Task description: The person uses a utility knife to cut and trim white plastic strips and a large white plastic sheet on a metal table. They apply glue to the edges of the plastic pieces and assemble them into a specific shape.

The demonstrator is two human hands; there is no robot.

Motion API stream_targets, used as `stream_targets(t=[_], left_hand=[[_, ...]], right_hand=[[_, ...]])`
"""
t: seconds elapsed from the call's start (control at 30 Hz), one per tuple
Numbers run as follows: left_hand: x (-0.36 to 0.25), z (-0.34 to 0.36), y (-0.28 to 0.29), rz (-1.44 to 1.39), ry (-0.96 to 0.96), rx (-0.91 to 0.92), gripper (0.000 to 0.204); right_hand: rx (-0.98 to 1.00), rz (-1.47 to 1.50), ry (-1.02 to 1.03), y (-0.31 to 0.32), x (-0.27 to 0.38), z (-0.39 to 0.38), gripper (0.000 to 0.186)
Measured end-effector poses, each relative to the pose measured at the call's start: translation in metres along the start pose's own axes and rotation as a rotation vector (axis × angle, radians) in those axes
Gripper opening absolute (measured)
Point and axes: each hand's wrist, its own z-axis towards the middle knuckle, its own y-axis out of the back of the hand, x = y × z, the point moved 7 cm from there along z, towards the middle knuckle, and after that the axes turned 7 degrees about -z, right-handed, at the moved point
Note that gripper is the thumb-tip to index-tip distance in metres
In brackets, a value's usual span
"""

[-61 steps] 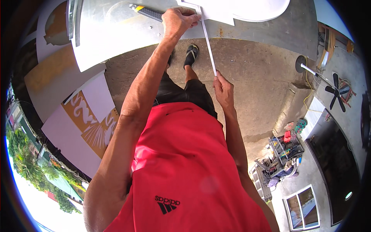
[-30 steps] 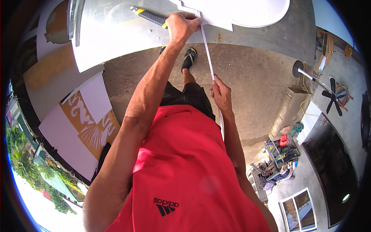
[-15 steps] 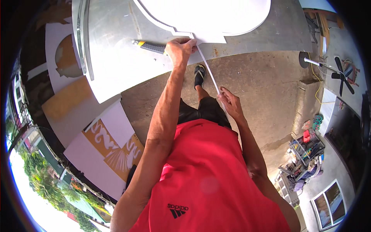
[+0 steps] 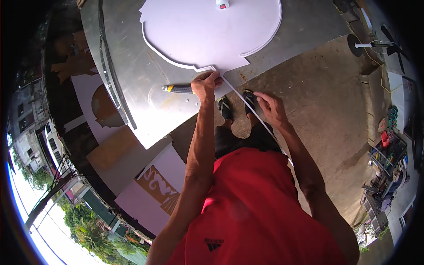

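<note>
A large rounded white board (image 4: 207, 33) with a thin raised edging lies on the metal table (image 4: 137, 79). At the board's near, notched end, my left hand (image 4: 205, 86) is closed, pinching a narrow white strip (image 4: 242, 98). From there the strip slants down past the table edge toward my right side, its lower part passing beside my right forearm. My right hand (image 4: 273, 109) is off the strip, just to its right, fingers loosely stretched and holding nothing I can see. A yellow and black utility knife (image 4: 179, 89) lies left of my left hand, its handle end against or behind that hand.
On the board's far part stands a small white container (image 4: 222, 4). Long dark strips (image 4: 112, 75) lie along the table's left side. Left below are cut white and brown sheets (image 4: 154, 185). A fan (image 4: 353, 45) and a cluttered rack (image 4: 388, 154) stand right.
My right hand has let go of the strip and moved slightly right. My left hand keeps its pinch near the board's notch. The view has shifted, showing more of the board and both feet.
</note>
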Motion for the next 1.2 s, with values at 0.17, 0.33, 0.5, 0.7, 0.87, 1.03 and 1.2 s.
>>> stream_targets(t=[0.17,0.33,0.5,0.7,0.87,1.03,1.2], left_hand=[[-0.001,0.000,0.004,-0.029,-0.001,-0.025,0.023],[0.000,-0.001,0.002,-0.036,-0.009,-0.047,0.024],[-0.001,-0.004,0.006,0.009,-0.075,-0.086,0.020],[0.008,-0.001,0.006,0.053,-0.072,-0.112,0.022],[0.005,-0.001,0.008,-0.040,-0.049,-0.059,0.022],[0.007,0.003,0.008,-0.070,-0.004,-0.062,0.020],[0.004,0.009,0.011,0.052,0.035,-0.054,0.018]], right_hand=[[0.034,0.002,0.212,-0.036,0.041,0.078,0.025],[0.101,-0.130,0.268,-0.078,0.041,0.142,0.026],[0.166,-0.179,0.314,-0.093,0.041,0.158,0.026],[0.265,-0.280,0.349,-0.094,0.033,0.160,0.028],[0.213,-0.160,0.208,-0.085,0.041,0.153,0.023],[0.079,-0.125,0.006,-0.075,0.027,0.113,0.016],[0.074,-0.097,-0.042,-0.076,0.023,0.105,0.017]])
